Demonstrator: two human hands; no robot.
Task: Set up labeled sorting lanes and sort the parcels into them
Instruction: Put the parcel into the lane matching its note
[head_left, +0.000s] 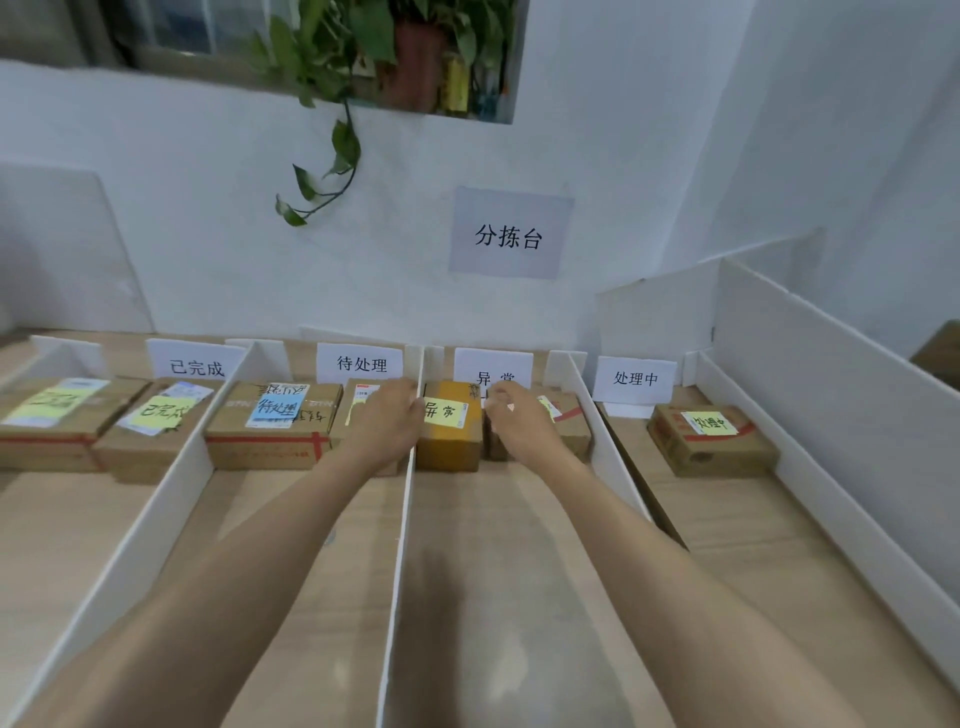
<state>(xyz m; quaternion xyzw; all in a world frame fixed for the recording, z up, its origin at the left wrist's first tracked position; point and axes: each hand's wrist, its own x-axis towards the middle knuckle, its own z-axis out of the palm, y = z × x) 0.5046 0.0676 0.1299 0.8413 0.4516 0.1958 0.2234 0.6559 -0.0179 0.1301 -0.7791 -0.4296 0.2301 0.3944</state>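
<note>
Wall sign (511, 234): 分拣台. Lane cards (360, 362): 已完成, 待处理, 异常, 处理中.

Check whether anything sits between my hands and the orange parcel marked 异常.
Nothing visible does. The left hand reaches over the white divider to the left edge of the orange parcel, and the right hand is at its right edge.

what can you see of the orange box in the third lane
The orange box is a small cardboard carton, lying flat at the far end of the third lane from the left, below the 异常 sign. A yellow note handwritten 异常 is stuck on top. Its left side nears the white divider; a brown box sits close on its right. The left grip and right grip flank its top; actual contact cannot be told.
</note>
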